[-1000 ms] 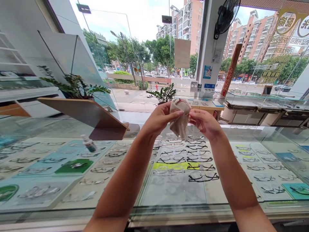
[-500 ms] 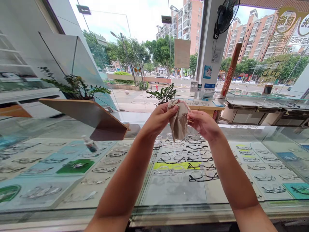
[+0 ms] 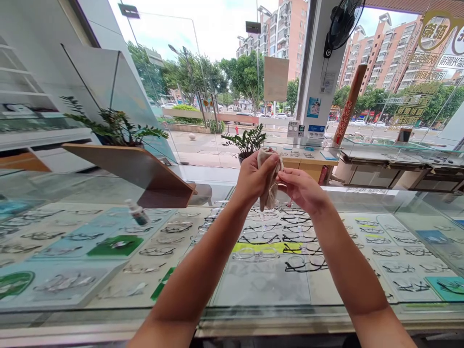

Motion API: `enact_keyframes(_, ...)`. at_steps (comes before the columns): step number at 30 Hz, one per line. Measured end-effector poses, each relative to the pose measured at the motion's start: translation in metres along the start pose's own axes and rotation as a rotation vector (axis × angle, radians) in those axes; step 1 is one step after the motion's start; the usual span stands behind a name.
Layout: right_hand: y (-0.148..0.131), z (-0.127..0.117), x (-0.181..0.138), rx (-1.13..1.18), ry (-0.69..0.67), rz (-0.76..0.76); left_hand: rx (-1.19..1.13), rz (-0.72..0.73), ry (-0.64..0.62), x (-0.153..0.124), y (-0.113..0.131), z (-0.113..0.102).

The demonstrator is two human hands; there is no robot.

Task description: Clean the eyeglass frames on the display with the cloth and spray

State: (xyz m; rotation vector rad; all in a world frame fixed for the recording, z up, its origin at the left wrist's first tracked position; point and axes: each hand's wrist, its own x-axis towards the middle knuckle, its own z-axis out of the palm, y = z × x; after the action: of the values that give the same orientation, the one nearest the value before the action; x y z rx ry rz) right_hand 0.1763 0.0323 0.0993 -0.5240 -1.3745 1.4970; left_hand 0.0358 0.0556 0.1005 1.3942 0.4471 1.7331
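Note:
Above the glass counter, my left hand [image 3: 252, 180] is closed on a beige cloth [image 3: 267, 197], its thumb pressing across the top. The cloth is folded around part of a pair of eyeglasses [image 3: 275, 188] with a thin, pale rim. Most of the eyeglasses are hidden by the cloth and fingers. From the other side, my right hand [image 3: 303, 191] pinches the eyeglasses at their edge, close to the left thumb.
Rows of eyeglasses [image 3: 259, 238] lie in the glass display counter [image 3: 261, 295] below. A small bottle [image 3: 137, 212] stands at left, near a tilted brown board [image 3: 126, 166]. A potted plant [image 3: 246, 141] is behind my hands.
My left hand has shifted right and closed further over the cloth, its thumb now across the front. The cloth is bunched narrower, and the two hands are nearer each other.

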Motion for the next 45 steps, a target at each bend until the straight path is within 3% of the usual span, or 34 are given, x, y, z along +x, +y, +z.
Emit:
enact_keyframes(3,-0.001,-0.001,0.001,0.009,0.002,0.003,0.004,-0.002,0.001,0.001,0.002,-0.004)
enact_keyframes(9,-0.011,-0.009,-0.002,0.024,0.061,0.002,-0.054,-0.160,-0.352,0.006,0.014,-0.025)
enact_keyframes(12,-0.010,-0.009,-0.002,0.052,0.049,0.003,-0.067,-0.164,-0.412,0.006,0.016,-0.027)
enact_keyframes(15,-0.006,-0.005,-0.001,0.084,0.020,0.011,-0.068,-0.141,-0.369,0.005,0.013,-0.023)
enact_keyframes(26,-0.001,0.001,-0.003,0.047,-0.070,0.024,0.024,0.031,0.006,-0.002,0.008,0.000)
enact_keyframes(28,-0.002,0.000,-0.003,0.042,-0.050,0.022,0.021,0.020,-0.008,-0.001,0.009,-0.003)
enact_keyframes(34,-0.012,-0.007,-0.005,0.058,0.019,0.021,-0.034,-0.126,-0.354,0.004,0.020,-0.025)
enact_keyframes(37,-0.012,-0.008,-0.005,0.058,0.028,0.019,-0.044,-0.137,-0.416,0.003,0.023,-0.027)
enact_keyframes(40,-0.009,-0.005,-0.004,0.080,0.018,0.024,-0.041,-0.119,-0.377,0.000,0.021,-0.020)
enact_keyframes(45,-0.002,0.004,-0.004,0.190,-0.051,0.048,-0.007,-0.016,-0.158,-0.004,0.015,-0.006)
